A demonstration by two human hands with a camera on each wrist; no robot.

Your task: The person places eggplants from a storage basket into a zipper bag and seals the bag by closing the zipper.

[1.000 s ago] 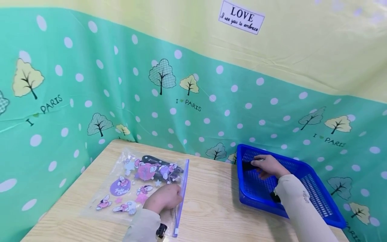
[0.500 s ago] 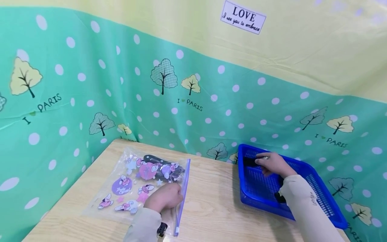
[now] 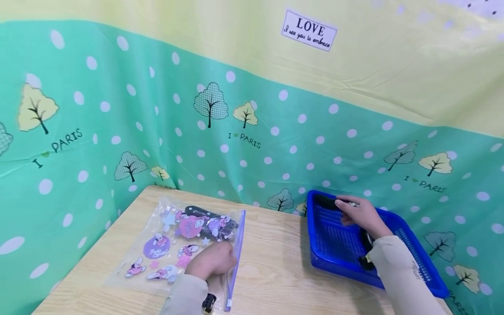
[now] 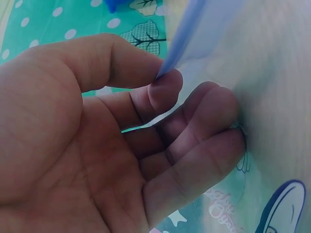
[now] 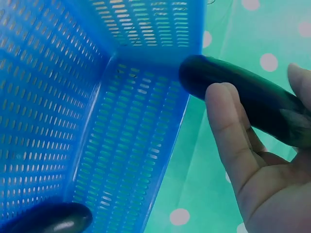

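My right hand (image 3: 364, 216) holds a long, dark, glossy eggplant (image 3: 327, 202) between thumb and fingers, at the far left part of a blue plastic basket (image 3: 334, 245). The eggplant's rounded end points toward the basket wall in the right wrist view. A second eggplant (image 5: 53, 218) lies in the basket, partly hidden by my sleeve in the head view. My left hand (image 3: 214, 259) pinches the purple zip edge (image 4: 182, 36) of a clear cartoon-printed zip bag (image 3: 138, 253) between thumb and index finger. Inside the bag lies a dark, long thing (image 3: 198, 211), seen through the print.
The wooden table (image 3: 275, 262) spreads between the bag and the basket. A green and yellow printed cloth (image 3: 271, 148) hangs behind and to the left of it. A black wrist device (image 3: 208, 302) sits at my left sleeve.
My right hand has shifted a little to the right and up with the eggplant, more of which now shows. My left hand keeps its place at the bag's edge. The head view has tilted slightly.
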